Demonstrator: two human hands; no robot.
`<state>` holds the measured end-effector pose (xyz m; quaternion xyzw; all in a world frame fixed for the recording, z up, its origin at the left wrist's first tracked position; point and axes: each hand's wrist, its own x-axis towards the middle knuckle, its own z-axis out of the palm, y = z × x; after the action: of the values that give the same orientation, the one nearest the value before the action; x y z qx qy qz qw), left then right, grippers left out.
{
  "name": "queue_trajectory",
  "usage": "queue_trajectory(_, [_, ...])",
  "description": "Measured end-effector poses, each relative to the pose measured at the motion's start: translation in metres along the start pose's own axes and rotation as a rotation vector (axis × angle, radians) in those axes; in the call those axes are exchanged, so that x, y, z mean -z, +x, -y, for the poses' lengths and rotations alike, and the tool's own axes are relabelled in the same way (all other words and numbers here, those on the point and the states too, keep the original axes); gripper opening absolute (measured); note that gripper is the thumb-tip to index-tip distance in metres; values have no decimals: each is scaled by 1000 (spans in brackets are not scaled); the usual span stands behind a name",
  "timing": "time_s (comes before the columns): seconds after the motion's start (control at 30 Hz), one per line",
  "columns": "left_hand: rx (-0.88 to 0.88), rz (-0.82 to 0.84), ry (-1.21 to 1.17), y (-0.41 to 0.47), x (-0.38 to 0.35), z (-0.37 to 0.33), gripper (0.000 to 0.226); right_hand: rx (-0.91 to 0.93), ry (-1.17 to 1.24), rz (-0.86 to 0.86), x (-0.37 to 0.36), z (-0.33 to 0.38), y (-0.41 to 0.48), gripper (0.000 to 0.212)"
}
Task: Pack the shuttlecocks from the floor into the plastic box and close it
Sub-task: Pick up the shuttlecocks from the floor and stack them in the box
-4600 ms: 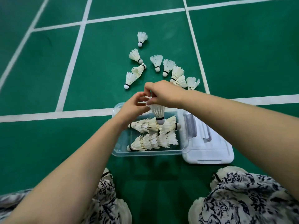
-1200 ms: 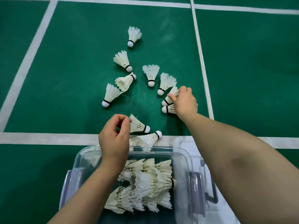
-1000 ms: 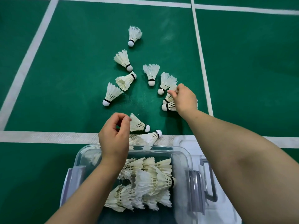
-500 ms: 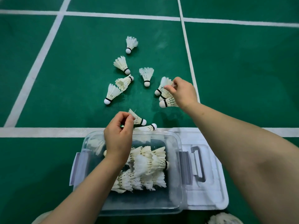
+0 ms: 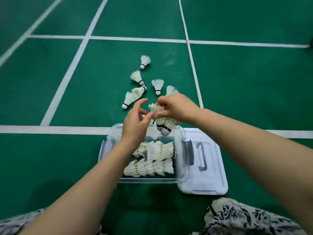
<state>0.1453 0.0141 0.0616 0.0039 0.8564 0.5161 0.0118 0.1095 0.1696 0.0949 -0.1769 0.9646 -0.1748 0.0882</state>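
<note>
Above the far rim of the clear rectangular plastic box (image 5: 149, 180), a bunch of white feathered shuttlecocks (image 5: 165, 124) is pinched, corks down, by the curled fingers of the right hand (image 5: 176, 109). The left hand (image 5: 137, 121) is held beside it, fingers loosely spread, nothing gripped.

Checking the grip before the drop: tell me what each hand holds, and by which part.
Right hand pinches shuttlecocks by their feathers, corks down. Left hand looks open, holding nothing.
</note>
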Motion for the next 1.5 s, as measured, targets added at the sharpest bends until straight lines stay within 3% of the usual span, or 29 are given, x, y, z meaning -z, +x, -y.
queue_trajectory(0.07, [-82, 13, 70, -5, 9, 0, 44, 37, 0, 33, -4, 11, -10, 44])
queue_trajectory(0.23, [-154, 101, 278, -21, 29, 12, 16, 78, 46, 119, -14, 31, -26, 44])
queue_trajectory(0.43, [-182, 150, 329, -39, 44, 30, 10, 125, -40, 133, -29, 43, -25, 57])
queue_trajectory(0.6, [87, -21, 144, -36, 61, 53, 6, 98, -22, 64, -31, 34, -17, 58])
queue_trajectory(0.7, [177, -50, 211, -35, 68, 66, 6, 53, 0, 32, -30, 28, -14, 53])
queue_trajectory(0.87, [338, 6, 187, -40, 46, 82, 15, -3, 53, -36, -34, 24, -10, 52])
queue_trajectory(1.0, [429, 54, 173, -42, 21, 90, 8, -13, 88, -49, -42, 20, -8, 51])
queue_trajectory(1.23, [639, 155, -106, -46, -3, 105, 19, -58, 125, -60, -52, 5, -4, 48])
queue_trajectory(1.33, [675, 222, -159, -46, -12, 107, 20, -69, 125, -56, -56, 0, -3, 47])
queue_trajectory(1.5, [657, 304, -38, -37, -15, 105, 8, -76, 123, -44, -61, -3, -1, 44])
